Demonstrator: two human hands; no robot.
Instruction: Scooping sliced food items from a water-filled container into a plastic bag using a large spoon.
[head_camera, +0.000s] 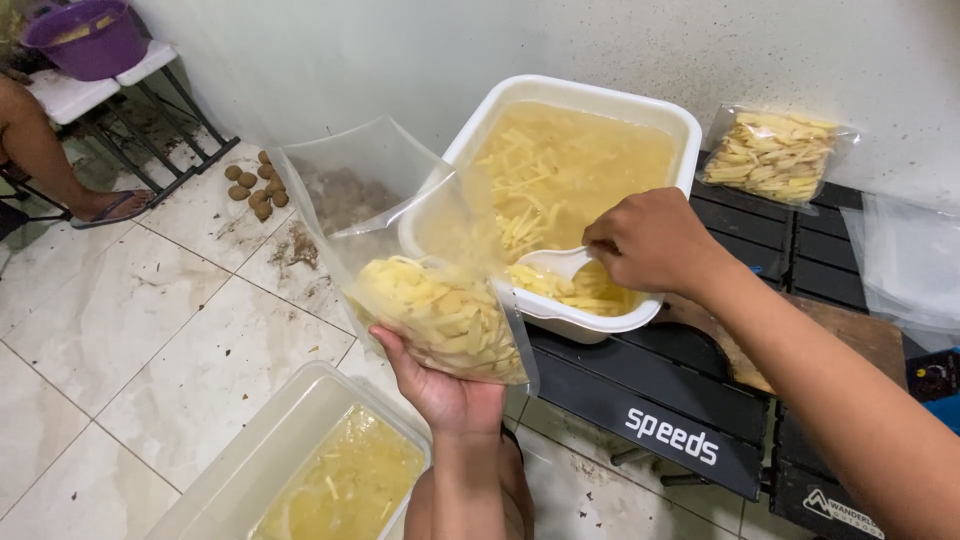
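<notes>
Left hand (440, 390): closed under the clear bag (420, 270) of pale strips, held beside the white tub (590, 100).
Right hand (650, 240): clasped on the white scoop (555, 262) inside the tub.
Risk: strips could be spilled if the bag mouth sags.

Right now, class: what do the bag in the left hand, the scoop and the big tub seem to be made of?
Bag: thin clear plastic film, glossy; the contents show through it and it creases. Scoop: white, smooth, probably plastic. Tub: white, thick-rimmed, smooth, likely rigid plastic.
</notes>
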